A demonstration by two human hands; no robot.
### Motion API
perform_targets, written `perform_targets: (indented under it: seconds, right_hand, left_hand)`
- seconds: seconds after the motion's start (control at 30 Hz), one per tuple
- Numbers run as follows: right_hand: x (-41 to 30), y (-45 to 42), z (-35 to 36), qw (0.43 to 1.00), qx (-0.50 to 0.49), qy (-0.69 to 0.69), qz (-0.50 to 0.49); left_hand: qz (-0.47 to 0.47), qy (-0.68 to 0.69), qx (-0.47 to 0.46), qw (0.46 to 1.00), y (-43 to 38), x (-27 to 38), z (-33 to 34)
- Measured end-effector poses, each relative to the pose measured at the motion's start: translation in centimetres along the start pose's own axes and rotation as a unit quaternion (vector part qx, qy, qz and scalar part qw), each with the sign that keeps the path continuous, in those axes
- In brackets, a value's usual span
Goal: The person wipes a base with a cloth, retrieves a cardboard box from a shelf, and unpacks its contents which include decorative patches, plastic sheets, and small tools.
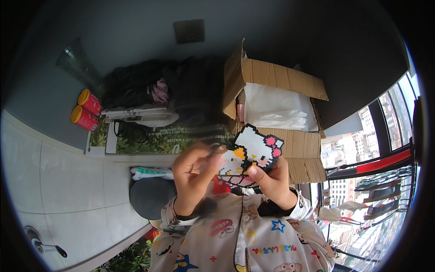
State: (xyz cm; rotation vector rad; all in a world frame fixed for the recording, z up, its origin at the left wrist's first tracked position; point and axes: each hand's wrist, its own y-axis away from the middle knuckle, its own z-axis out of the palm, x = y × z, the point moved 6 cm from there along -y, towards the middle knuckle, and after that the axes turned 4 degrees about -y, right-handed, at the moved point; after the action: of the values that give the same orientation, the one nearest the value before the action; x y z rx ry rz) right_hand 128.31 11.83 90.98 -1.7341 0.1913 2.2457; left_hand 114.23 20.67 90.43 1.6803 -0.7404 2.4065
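Note:
My right hand (277, 185) grips a pixel-art cat figure (253, 141), flat and white with a black outline and a pink bow, thumb on its front. A smaller flat white-and-orange pixel-art piece (232, 161) overlaps its lower left. The thumb and fingers of my left hand (197, 170) pinch that piece at its left edge. Below both, a pink pixel-art part (239, 180) shows; whether it is separate or joined, I cannot tell. Both hands are in front of my chest, above the printed shirt.
An open cardboard box (285, 74) holding white plastic wrapping (277, 105) stands at the right. Dark cloth (132, 85), black-rimmed glasses (131, 131) and two red canisters with yellow lids (85, 117) lie at the left. A dark round stool seat (148, 197) is below.

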Motion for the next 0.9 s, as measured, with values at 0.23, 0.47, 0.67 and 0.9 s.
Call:
perform_targets:
  seconds: [0.23,0.47,0.67,0.9]
  right_hand:
    - [0.5,0.4,1.6,1.0,0.0,-0.002,0.017]
    - [2.7,0.0,2.8,0.994,-0.025,-0.099,0.04]
    - [0.4,1.7,7.7,0.787,-0.015,0.44,-0.432]
    - [3.6,0.7,12.5,0.679,-0.074,0.556,-0.474]
  left_hand:
    - [-0.066,0.077,-0.07,0.992,0.5,-0.7,-0.4]
    - [-0.112,0.203,-0.048,0.972,1.0,-1.8,-1.6]
    - [0.179,-0.12,-0.05,0.975,1.8,0.7,-2.7]
    - [0.011,0.206,-0.063,0.976,2.8,-1.8,-5.2]
